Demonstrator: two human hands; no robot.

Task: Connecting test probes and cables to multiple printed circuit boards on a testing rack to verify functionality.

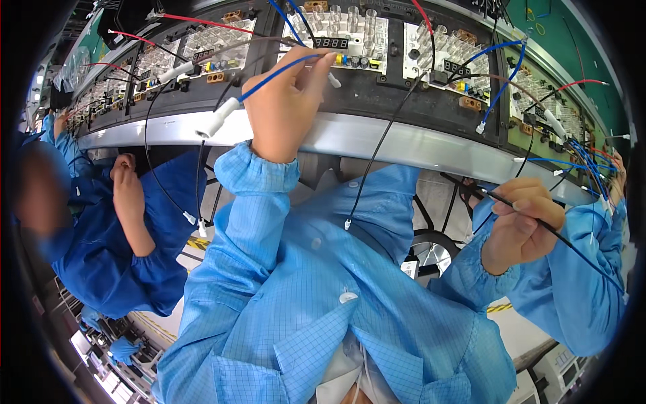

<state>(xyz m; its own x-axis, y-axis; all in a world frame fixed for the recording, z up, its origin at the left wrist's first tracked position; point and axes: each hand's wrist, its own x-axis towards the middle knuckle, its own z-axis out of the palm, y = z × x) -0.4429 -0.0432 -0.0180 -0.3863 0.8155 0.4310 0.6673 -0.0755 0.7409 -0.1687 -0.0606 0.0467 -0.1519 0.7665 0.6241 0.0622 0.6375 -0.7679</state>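
My left hand (286,111) is over the near edge of a circuit board (369,50), its thumb and forefinger pinched on a blue wire (272,75). A white cylindrical sleeve (217,120) sits on that wire's near end, hanging beside my wrist. The board carries clear cylinders, a dark digit display (331,43) and small yellow and black parts. Off the rail's near side, my right hand (521,222) has its fingers closed round a thin black wire (572,248), whose pale tip pokes out past the fingertips.
More boards, one with a second display (457,68), run along the black fixture above a silver rail (404,138). Black wires with white ends hang over the rail. A co-worker in dark blue (128,249) sits at left. Another co-worker's blue sleeve (579,289) is at right, near bundled blue wires (592,161).
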